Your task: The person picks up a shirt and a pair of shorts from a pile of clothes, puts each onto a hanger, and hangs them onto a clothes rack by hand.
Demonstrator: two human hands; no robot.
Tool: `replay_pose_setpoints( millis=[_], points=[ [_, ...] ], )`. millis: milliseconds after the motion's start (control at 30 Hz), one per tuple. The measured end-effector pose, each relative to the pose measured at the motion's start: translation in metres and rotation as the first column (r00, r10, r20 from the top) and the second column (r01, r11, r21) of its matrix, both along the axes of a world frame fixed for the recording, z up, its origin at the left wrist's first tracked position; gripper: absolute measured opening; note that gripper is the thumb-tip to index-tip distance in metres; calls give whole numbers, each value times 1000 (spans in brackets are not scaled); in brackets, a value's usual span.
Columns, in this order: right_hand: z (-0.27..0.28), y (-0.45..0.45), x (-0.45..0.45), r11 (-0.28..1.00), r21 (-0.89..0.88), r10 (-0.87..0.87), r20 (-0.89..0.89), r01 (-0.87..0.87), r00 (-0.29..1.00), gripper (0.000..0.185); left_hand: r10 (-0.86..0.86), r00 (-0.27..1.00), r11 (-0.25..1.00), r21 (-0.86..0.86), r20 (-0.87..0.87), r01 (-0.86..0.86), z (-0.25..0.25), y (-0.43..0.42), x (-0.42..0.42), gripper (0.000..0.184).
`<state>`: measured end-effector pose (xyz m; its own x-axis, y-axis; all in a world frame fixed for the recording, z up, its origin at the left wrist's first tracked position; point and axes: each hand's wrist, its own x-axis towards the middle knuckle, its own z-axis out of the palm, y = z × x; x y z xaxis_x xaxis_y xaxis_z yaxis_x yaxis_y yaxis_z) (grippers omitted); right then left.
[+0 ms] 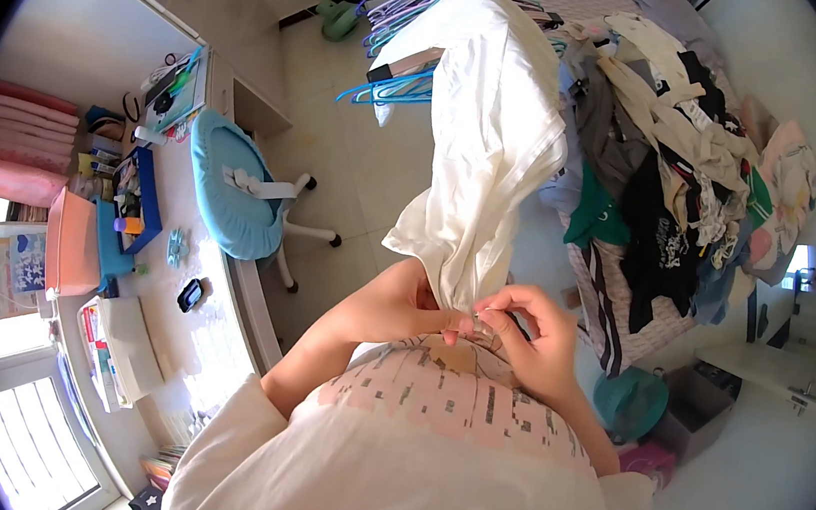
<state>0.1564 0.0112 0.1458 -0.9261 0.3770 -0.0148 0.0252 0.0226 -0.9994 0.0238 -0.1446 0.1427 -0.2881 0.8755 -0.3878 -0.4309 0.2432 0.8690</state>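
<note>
A long white garment (pixel 499 114) hangs down from a bunch of hangers (pixel 416 4) toward my body; whether it is a shirt or trousers I cannot tell. My left hand (pixel 387 305) is closed on its near lower end, thumb pointing to the right. From the other side, my right hand (pixel 534 338) pinches at the same end with thumb and forefinger. The fingertips of both hands almost meet in front of my chest. A small detail between them is too tiny to name.
A big heap of clothes (pixel 680 165) covers the bed at right. On the left are a blue-covered chair (pixel 235 185) and a desk (pixel 188 331) with a dark small object (pixel 190 296). A teal bin (pixel 630 403) and a grey box (pixel 697 414) stand at lower right.
</note>
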Motion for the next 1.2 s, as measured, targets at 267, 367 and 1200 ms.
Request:
replay_pose_setpoints(
  millis=[267, 367, 1200],
  points=[
    [-23, 7, -37, 915, 343, -157, -175, 210, 972, 9, -357, 934, 926, -137, -14, 352, 15, -9, 4, 48],
    [-46, 40, -64, 874, 209, -392, -229, 438, 891, 10, -154, 988, 980, -122, 18, 155, 24, -19, -1, 55],
    [-85, 61, -123, 772, 400, -381, -331, 494, 863, 10, -234, 455, 803, -435, -859, -407, -91, -79, -130, 100]
  ],
)
